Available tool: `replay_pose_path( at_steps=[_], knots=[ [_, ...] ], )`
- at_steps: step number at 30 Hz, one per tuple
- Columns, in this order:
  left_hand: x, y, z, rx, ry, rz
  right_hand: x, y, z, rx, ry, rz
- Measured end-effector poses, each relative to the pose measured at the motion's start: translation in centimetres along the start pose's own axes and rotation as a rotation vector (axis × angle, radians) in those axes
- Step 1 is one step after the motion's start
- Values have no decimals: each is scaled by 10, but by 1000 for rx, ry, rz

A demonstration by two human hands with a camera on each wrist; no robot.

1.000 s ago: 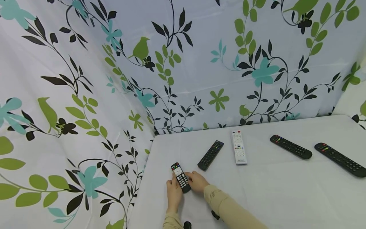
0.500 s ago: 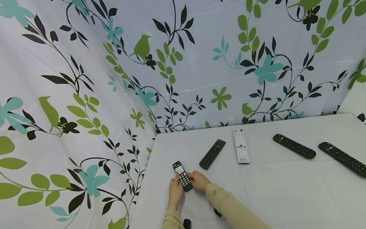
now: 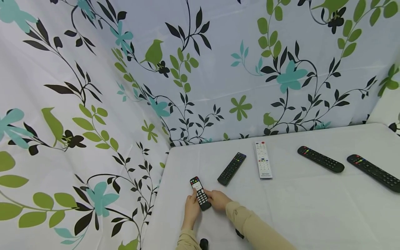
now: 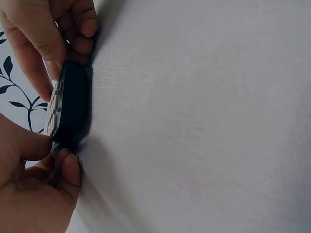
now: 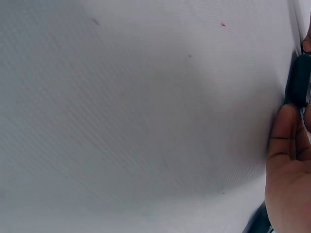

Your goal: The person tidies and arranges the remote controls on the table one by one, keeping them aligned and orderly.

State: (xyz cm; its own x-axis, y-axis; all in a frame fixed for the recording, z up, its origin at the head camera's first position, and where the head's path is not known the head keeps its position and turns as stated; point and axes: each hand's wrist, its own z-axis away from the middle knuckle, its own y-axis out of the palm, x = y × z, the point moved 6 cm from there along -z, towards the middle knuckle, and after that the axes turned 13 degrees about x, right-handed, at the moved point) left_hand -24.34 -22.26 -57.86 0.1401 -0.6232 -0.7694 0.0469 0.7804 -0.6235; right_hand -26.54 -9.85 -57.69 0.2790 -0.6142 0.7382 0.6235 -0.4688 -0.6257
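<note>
Barely shifted since a second ago, the left hand (image 3: pixel 191 210) and right hand (image 3: pixel 219 200) pinch opposite sides of a white-keyed remote control (image 3: pixel 201 200) near the left edge of the bench (image 3: pixel 300 208), with a black remote (image 3: pixel 232 169), white remote (image 3: pixel 263 161), fourth remote (image 3: pixel 321 159) and fifth remote (image 3: pixel 373 172) farther right.

Bright head view, dimmer, softer wrist views

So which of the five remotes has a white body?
The white remote, third from the left in the head view. The other four have black bodies, even the held remote with its pale keys.
</note>
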Motion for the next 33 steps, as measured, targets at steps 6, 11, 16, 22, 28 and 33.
replay_pose_path(
  at_steps=[6,11,16,22,28,33],
  knots=[
    [-2,5,-1,53,-4,-41,-3,2,8,-30,-2,-17],
    [-6,9,-5,92,14,-86,-6,6,14,-45,13,-38],
    [-9,13,-7,121,15,-90,-9,9,18,-49,31,-62],
    [-12,16,-8,179,29,-105,-12,12,20,-54,69,-103],
    [-9,11,-11,191,-9,-138,-5,13,18,-54,57,-98],
    [-9,13,-8,237,-21,-92,-8,14,22,-65,52,-83]
  ],
)
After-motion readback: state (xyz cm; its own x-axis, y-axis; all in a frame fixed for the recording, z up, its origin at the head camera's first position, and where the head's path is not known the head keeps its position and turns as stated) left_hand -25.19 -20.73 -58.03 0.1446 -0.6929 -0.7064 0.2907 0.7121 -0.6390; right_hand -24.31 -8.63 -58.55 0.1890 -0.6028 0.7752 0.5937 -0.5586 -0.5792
